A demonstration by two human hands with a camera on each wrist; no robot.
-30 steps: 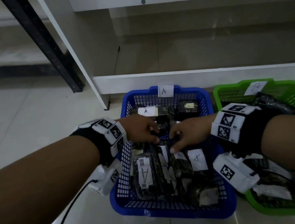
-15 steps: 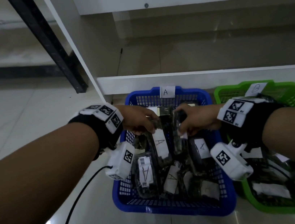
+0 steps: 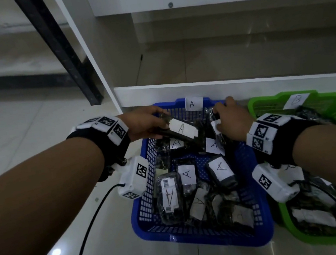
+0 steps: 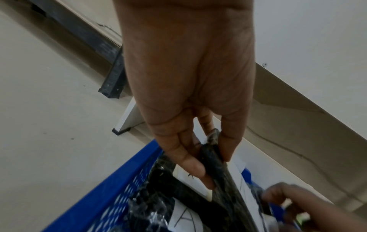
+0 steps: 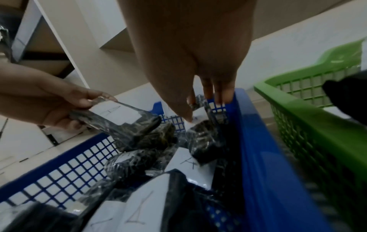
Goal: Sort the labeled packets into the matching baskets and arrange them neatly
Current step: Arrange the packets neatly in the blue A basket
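- Left hand pinches an A-labelled packet by its end, lifted over the blue basket, likely to reposition it
- Right hand grips another packet upright at the far wall, apparently tidying

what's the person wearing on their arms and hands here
Both forearms are bare, no sleeves, and the hands are ungloved. Each wrist carries a black wristband ringed with white blocks printed with black square marker codes. Under each hangs a white camera box bearing the same markers; a black cable runs from the left one.
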